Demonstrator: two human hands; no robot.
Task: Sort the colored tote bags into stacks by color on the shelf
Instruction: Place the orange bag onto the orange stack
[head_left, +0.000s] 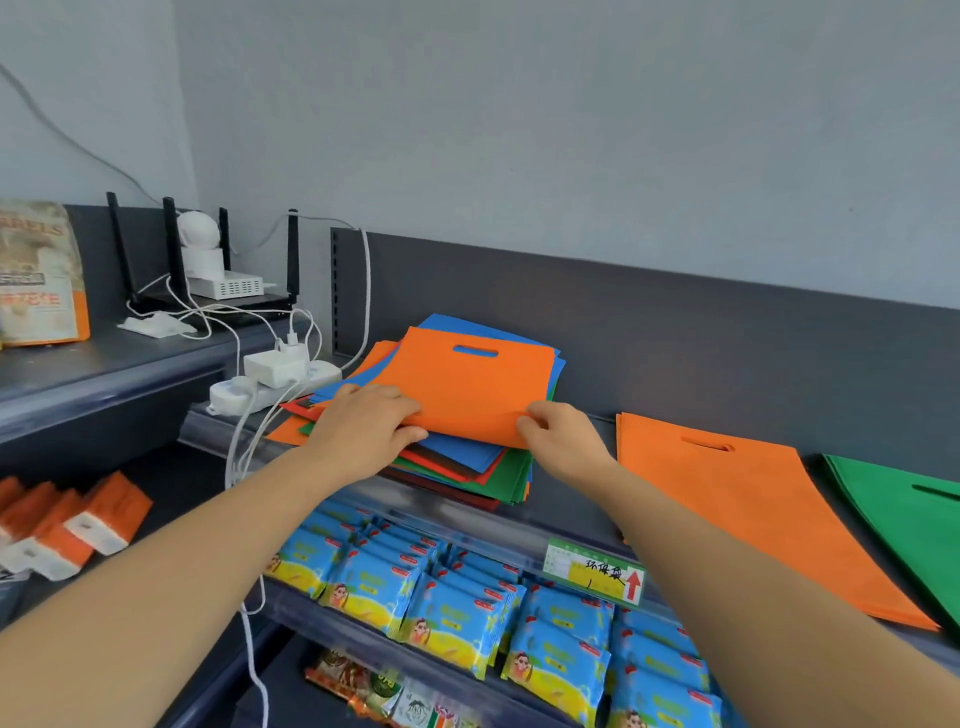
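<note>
Two bare hands pinch the near edge of an orange bag (467, 384) that lies on top of a mixed pile (467, 470). The left hand (363, 423) curls its fingers (400, 410) around the bag's left corner. The right hand (558, 441) nips the right corner between thumb and curled fingers. The thin cloth may cling to the blue bag just under the fingers, so a second bag could lift with it. The loose pile reaches the front edge of the shelf (813, 467) just below the hands and could slide off if tugged. A limp bag could also fold in the air and land crooked on the orange stack (727, 499), to the right of the right fingers, or stray onto the green stack (914, 509) beyond it. The orange bag is flat, rectangular and matte, with a slot handle cut near its far edge, away from the fingers. Blue, red, green and dark bags fan out beneath it.
</note>
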